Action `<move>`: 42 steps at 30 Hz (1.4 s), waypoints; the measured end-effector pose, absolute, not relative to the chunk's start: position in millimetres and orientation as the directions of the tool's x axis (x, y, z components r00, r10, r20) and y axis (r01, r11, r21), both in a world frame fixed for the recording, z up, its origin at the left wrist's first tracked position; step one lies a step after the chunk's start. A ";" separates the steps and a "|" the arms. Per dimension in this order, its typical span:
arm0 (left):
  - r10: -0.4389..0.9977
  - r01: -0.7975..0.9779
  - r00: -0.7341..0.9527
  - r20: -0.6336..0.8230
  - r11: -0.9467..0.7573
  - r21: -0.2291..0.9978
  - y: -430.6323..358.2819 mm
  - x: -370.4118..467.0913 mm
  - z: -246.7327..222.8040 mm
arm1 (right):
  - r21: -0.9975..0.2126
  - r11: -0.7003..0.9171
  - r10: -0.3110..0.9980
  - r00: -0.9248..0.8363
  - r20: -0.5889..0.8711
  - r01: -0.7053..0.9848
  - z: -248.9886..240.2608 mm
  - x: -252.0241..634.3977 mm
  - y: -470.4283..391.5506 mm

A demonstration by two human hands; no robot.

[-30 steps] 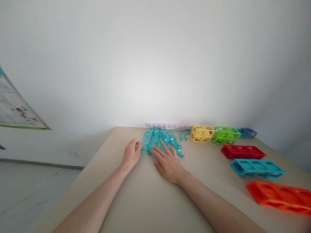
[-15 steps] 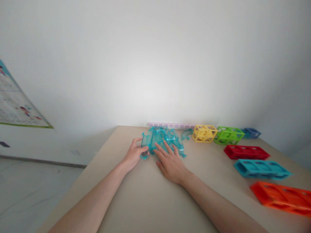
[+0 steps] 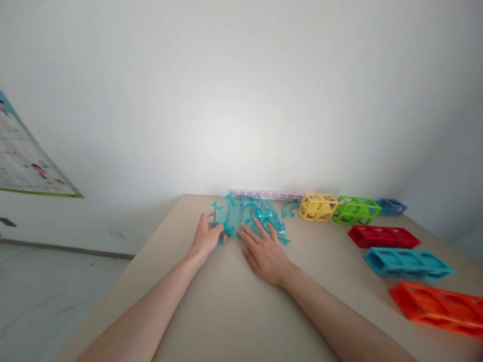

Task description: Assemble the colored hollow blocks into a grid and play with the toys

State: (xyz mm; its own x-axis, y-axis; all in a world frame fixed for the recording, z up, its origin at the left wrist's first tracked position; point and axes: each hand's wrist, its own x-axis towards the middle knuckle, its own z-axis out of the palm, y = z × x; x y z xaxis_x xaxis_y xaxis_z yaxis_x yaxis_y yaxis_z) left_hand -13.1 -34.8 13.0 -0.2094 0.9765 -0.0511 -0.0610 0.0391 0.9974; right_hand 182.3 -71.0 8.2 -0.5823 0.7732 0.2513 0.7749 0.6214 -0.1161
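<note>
My left hand (image 3: 207, 236) grips a clear turquoise plastic track piece (image 3: 223, 211) by its near left side, thumb on top. The piece is tilted up beside a cluster of similar clear turquoise pieces (image 3: 249, 208) lying on the table. Flat on the near part of that cluster rests my right hand (image 3: 266, 254), its fingers spread. Part of the cluster is hidden beneath those fingers. One curved turquoise piece (image 3: 290, 207) lies apart, just right of the cluster.
Along the table's (image 3: 211, 311) right side lie a yellow frame block (image 3: 318, 207), a green one (image 3: 356, 210), a blue one (image 3: 392, 206), and red (image 3: 383, 236), teal (image 3: 407, 263) and orange (image 3: 439, 307) ones. A purple patterned strip (image 3: 267, 194) runs along the wall.
My left hand has shifted slightly left with the turquoise track piece, which now stands farther out from the cluster and is turned differently. The right hand has stayed in place.
</note>
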 end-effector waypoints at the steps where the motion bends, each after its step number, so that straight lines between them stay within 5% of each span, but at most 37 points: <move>1: 0.976 0.014 -0.216 -0.006 0.009 1.000 -34.2 -14.8 11.6 | -0.114 0.618 0.775 -0.578 0.255 0.778 8.9 182.3 -71.3; 6: 0.952 0.415 -0.181 0.248 -0.155 0.897 -39.0 -17.8 12.3 | -0.047 0.628 0.741 -0.579 0.341 0.777 19.3 175.0 -78.4; 11: 0.915 0.506 -0.166 0.367 -0.240 0.828 -46.7 -11.2 16.6 | -0.008 0.685 0.678 -0.633 0.373 0.729 23.5 158.7 -83.1; 17: 0.961 0.121 -0.251 0.113 -0.084 0.989 -37.1 -6.8 7.0 | -0.085 0.658 0.728 -0.603 0.326 0.748 18.0 158.9 -74.8; 23: 0.939 -0.271 -0.340 -0.047 -0.050 0.961 -36.9 -9.1 15.1 | -0.127 0.621 0.764 -0.562 0.315 0.773 15.6 164.4 -70.0; 34: 0.940 -0.095 -0.213 0.268 -0.293 0.951 -43.1 -13.6 21.0 | -0.108 0.641 0.743 -0.580 0.335 0.760 18.2 164.2 -71.3; 42: 0.984 -0.420 -0.099 0.149 -0.177 0.890 -45.0 -15.0 32.0 | -0.177 0.639 0.762 -0.584 0.281 0.749 10.7 165.0 -69.6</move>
State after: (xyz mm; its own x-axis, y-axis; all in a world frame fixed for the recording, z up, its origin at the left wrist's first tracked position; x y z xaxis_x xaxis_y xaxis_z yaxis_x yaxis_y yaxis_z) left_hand -15.0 -45.0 32.0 -0.0987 0.9839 0.1487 -0.4203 -0.1767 0.8900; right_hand 165.0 -69.6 10.7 -0.5836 0.7620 0.2809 0.7488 0.6387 -0.1769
